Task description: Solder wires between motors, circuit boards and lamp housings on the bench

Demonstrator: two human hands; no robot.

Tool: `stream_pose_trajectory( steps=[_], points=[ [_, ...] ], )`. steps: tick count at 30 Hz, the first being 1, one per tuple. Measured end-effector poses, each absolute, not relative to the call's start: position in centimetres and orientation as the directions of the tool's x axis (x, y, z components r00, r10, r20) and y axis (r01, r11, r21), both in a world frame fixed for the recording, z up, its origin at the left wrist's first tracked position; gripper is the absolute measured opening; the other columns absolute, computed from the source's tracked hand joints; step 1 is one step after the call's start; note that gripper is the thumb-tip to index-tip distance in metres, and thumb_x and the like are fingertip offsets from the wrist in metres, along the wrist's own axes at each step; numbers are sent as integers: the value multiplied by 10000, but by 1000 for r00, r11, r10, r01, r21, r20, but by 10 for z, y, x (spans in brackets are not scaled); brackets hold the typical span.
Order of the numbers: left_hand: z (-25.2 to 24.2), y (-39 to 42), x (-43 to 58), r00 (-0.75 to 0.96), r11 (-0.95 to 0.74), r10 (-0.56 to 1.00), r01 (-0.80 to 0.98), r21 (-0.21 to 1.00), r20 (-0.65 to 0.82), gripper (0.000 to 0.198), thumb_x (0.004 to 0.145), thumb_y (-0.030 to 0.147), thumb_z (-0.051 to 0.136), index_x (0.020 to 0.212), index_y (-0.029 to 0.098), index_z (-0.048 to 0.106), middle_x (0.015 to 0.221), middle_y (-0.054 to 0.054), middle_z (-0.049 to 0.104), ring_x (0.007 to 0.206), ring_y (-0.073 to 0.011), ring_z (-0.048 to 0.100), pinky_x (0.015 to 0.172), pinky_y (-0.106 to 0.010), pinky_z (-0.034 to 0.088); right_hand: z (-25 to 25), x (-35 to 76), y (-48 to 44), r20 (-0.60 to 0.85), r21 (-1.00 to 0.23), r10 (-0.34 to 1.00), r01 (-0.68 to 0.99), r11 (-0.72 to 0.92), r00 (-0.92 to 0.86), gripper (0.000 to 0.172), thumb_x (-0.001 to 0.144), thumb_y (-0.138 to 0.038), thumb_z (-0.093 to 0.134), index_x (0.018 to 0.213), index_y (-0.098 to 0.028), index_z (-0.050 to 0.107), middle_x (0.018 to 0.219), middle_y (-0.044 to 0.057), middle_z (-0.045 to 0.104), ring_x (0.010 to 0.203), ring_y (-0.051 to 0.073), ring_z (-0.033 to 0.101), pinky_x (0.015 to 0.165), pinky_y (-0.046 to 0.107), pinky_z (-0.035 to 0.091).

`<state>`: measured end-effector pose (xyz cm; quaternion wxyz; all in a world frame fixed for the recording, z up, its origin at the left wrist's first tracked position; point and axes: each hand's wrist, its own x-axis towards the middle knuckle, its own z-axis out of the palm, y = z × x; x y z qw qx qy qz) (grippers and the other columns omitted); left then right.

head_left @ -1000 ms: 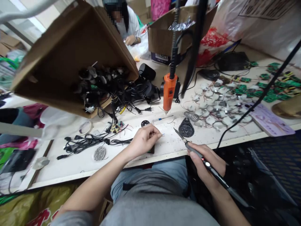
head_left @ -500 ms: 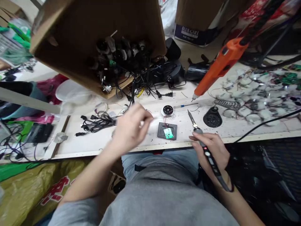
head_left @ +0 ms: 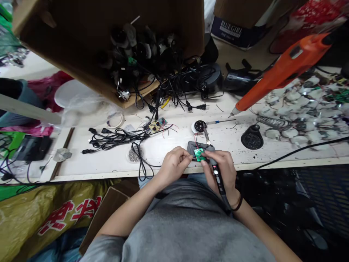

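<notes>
My right hand (head_left: 223,165) is closed around a soldering iron (head_left: 217,177). The iron's metal tip points away from me, over the edge of a round white part with a black face (head_left: 200,126). My right fingertips are at the edge of a small green circuit board (head_left: 199,154), which lies on a dark rectangular tray (head_left: 191,145). Thin red wires run between the board and the round part. On the board's left, my left hand (head_left: 176,162) is pinched shut; a black power cord (head_left: 143,168) runs into it. The cord's end is hidden by the fingers.
An orange electric screwdriver (head_left: 280,74) hangs at the right. Beyond the black stand (head_left: 252,137) lies a heap of white round parts (head_left: 302,105). Left are a coiled-wire tip cleaner (head_left: 135,153) and bundled black cords (head_left: 117,140). A cardboard box (head_left: 180,22) stands behind.
My left hand has come from the cords to the circuit board, drawing a black cord along. My right hand has moved left with the soldering iron to the board.
</notes>
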<state>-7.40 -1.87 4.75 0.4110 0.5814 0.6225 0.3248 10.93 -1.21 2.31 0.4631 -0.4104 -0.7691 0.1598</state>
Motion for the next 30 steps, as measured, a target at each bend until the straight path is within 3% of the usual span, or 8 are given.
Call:
stream_pose_trajectory(
  steps=[7,11,16,19,22,25,30],
  points=[
    [42,-20,-80,103,70,988,364,929,-115,185,924,322,628,807,185,669,776,-11,630,719,-138,558,666,-251,432,26,98,-10,506,-743,825,358,565,-252,358,924,-126,644,1264,-226,590,992,49,603,863,176,645,768,343,606],
    [38,-20,-87,157,172,966,212,962,-207,233,882,407,705,863,175,710,844,-32,685,751,-144,594,699,-262,455,26,95,-9,473,-789,849,315,527,-234,330,925,-131,650,1236,-230,600,1017,42,590,819,148,653,771,326,604],
    [41,-20,-90,164,336,926,53,940,-340,395,702,509,858,806,159,707,737,-8,639,628,-105,523,585,-231,413,28,92,-10,432,-823,879,309,476,-202,291,923,-168,652,1199,-251,610,996,30,600,788,157,654,774,354,604],
    [46,-20,-88,154,356,924,-8,935,-350,390,732,525,820,763,161,683,674,15,593,563,-85,473,540,-219,387,27,90,-11,432,-830,880,296,473,-196,302,917,-170,661,1203,-247,605,984,28,605,787,159,651,781,358,602],
    [48,-21,-86,114,323,939,41,945,-326,339,774,489,768,737,165,676,636,30,560,518,-76,433,501,-214,358,27,93,-12,482,-783,849,329,528,-214,328,918,-165,662,1231,-241,599,984,41,611,857,182,649,788,368,598],
    [44,-23,-82,17,239,968,221,946,-249,257,797,401,732,702,169,676,633,22,582,545,-87,461,528,-216,372,31,105,-15,546,-695,811,426,579,-210,358,915,-170,676,1259,-235,597,1021,68,607,933,211,629,780,375,588],
    [36,-27,-72,-25,179,982,416,891,-186,174,824,286,689,685,185,666,633,15,619,560,-100,486,561,-220,413,43,140,-24,572,-666,788,432,608,-227,301,914,-134,654,1195,-240,660,951,42,603,821,174,615,680,304,553]
  ],
)
